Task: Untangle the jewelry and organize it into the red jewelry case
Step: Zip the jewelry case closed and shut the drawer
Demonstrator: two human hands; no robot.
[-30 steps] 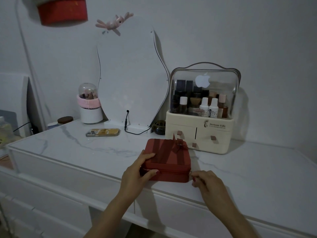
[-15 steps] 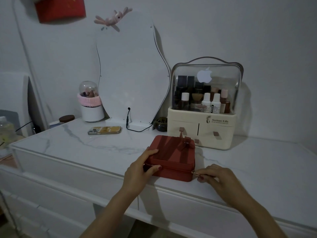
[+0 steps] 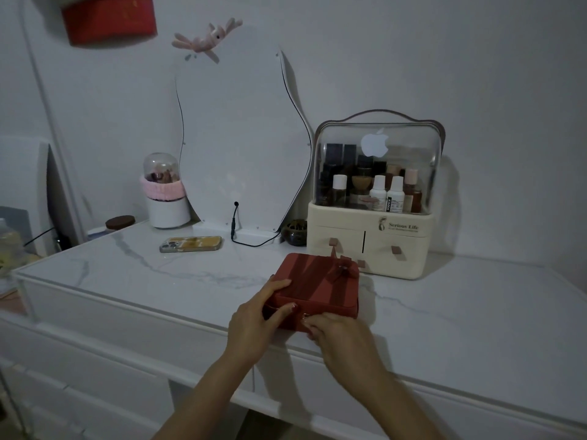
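The red case lies closed on the bench, near its front edge, just in front of the cream cosmetics box. A red bow sits on the lid's far right corner. The left hand grasps the case's near left corner, fingers on the lid and thumb on the front wall. The right hand is at the front wall, its curled fingertips pinching something small at the seam, too small to tell. A phone lies to the left, well apart, before a wavy mirror
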